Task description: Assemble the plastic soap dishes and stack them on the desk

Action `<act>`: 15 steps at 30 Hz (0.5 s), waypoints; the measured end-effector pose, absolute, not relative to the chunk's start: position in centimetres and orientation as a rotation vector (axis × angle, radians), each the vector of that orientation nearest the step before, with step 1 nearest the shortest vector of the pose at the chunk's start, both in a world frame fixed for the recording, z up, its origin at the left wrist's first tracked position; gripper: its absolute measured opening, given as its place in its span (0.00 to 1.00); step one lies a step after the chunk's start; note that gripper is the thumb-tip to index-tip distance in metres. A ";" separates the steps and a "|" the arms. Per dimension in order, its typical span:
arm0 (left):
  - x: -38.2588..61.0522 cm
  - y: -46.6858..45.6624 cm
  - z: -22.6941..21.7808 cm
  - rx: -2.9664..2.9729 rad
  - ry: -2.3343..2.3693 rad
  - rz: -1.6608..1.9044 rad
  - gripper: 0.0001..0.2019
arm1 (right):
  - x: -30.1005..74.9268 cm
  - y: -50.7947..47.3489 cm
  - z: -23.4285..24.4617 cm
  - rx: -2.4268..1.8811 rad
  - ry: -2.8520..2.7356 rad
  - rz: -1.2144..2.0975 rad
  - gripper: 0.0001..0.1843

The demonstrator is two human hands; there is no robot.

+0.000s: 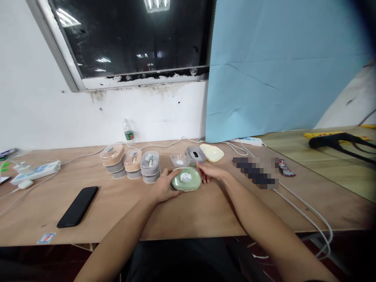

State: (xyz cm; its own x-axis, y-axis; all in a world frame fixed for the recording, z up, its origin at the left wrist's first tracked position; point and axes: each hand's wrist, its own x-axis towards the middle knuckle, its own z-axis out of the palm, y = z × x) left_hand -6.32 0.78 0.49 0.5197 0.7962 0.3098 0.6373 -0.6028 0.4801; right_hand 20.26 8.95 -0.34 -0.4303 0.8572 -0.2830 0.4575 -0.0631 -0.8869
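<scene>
The green box (192, 184) was on or just above the counter (185, 219); the left hand (163, 185) gripped its left end, thumb and fingers spread; the right hand (210, 171) curled loosely at its right end, hold unclear; behind sat a grey container (201, 158).

We are seeing a bare left hand (165, 186) and bare right hand (212, 172), nail detail blurring out. We are marking the left forearm (123, 231) and right forearm (258, 217) as bare too, smooth, narrowing toward the hands. Low in view we are noting near-black cloth (182, 260), plain-looking; garment type, we are not making out.
</scene>
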 end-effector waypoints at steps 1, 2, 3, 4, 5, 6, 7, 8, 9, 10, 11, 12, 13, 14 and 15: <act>-6.2 0.6 0.6 2.509 1.169 0.775 0.43 | 20.3 9.0 -0.4 -1.395 -1.797 1.512 0.38; -6.2 0.4 0.8 2.563 1.159 0.817 0.41 | 20.3 9.1 -0.5 -1.386 -1.746 1.527 0.39; -6.2 0.2 0.8 2.609 1.177 0.867 0.39 | 20.3 9.2 -0.6 -1.379 -1.708 1.538 0.39; -6.4 0.2 0.9 2.640 1.233 0.933 0.36 | 20.3 9.2 -0.6 -1.374 -1.684 1.546 0.39; -6.7 0.3 0.9 2.643 1.334 1.026 0.33 | 20.2 9.3 -0.7 -1.373 -1.674 1.549 0.38; -7.2 0.5 1.0 2.610 1.475 1.146 0.31 | 20.0 9.3 -0.7 -1.375 -1.675 1.549 0.37; -7.8 0.8 1.1 2.537 1.646 1.284 0.29 | 19.9 9.3 -0.7 -1.380 -1.682 1.544 0.36; -8.5 1.1 1.4 2.425 1.828 1.431 0.30 | 19.7 9.3 -0.7 -1.387 -1.693 1.533 0.35; -9.4 1.6 1.7 2.296 1.990 1.570 0.32 | 19.6 9.3 -0.7 -1.394 -1.707 1.516 0.33; -10.4 2.0 2.1 2.179 2.116 1.680 0.34 | 19.4 9.3 -0.7 -1.401 -1.724 1.495 0.31; -11.3 2.5 2.5 2.071 2.212 1.784 0.36 | 19.3 9.3 -0.7 -1.406 -1.742 1.477 0.30; -12.3 2.8 2.9 1.999 2.280 1.852 0.37 | 19.3 9.3 -0.6 -1.406 -1.760 1.463 0.29; -13.2 3.1 3.3 1.936 2.338 1.891 0.39 | 19.2 9.3 -0.6 -1.404 -1.776 1.451 0.28; -14.0 3.4 3.6 1.848 2.402 1.923 0.40 | 19.2 9.2 -0.6 -1.403 -1.790 1.438 0.27; -14.6 3.6 3.8 1.779 2.455 1.908 0.41 | 19.1 9.2 -0.6 -1.405 -1.804 1.426 0.27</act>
